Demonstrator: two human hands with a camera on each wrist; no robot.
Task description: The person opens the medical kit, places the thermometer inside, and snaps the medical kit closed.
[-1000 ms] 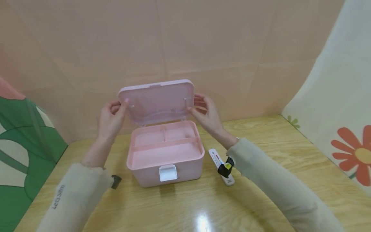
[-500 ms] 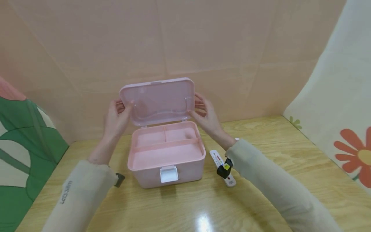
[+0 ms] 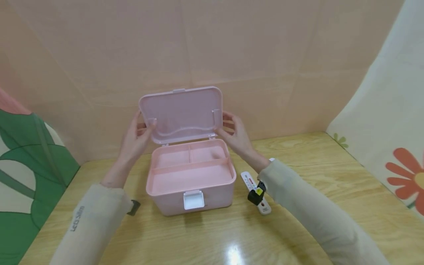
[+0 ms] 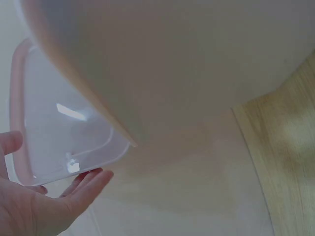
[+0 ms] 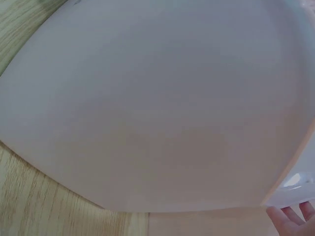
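Note:
A pink storage box (image 3: 215, 197) sits on the table with its lid (image 3: 185, 112) raised at the back, hinges along the rear rim. My left hand (image 3: 132, 143) holds the lid's left edge, thumb on the inner face and fingers behind. On the opposite edge, my right hand (image 3: 239, 137) grips in the same way. Inside the box, a pink divided tray (image 3: 192, 176) shows bare compartments. A white latch (image 3: 193, 200) hangs on the front wall. The left wrist view shows the lid (image 4: 49, 113) between thumb and fingers; the right wrist view catches only fingertips (image 5: 280, 219) by the lid's edge.
A white thermometer strip (image 3: 248, 180) lies on the wooden table (image 3: 298, 154) right of the box, partly covered by the black wrist mount (image 3: 255, 196). A pinkish backdrop (image 3: 265, 55) hangs close behind the lid. Flower-patterned cloth (image 3: 397, 110) borders the right side.
The lid has tipped a little further back, more upright. My left hand has shifted right and lower along its edge, fingers straighter behind it. My right hand has stayed nearly in place.

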